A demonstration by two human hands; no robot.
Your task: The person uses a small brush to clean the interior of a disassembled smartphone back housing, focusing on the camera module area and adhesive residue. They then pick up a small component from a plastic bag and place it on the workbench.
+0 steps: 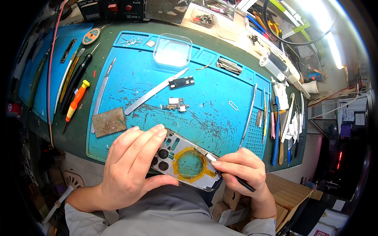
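Blue mat [220, 114] bears gutted phone frame [185, 161], yellow-ringed.

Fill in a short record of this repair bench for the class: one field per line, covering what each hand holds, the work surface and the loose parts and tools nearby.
Left hand: grips the camera end of a phone back housing
Right hand: holds a thin black-handled tool, tip at the housing's edge
Housing: yellow ring in its middle, dark camera holes at its left end
Surface: blue work mat, scuffed
On mat: small metal part, black bracket, clear plastic tray, brown pad
Left of mat: orange screwdriver
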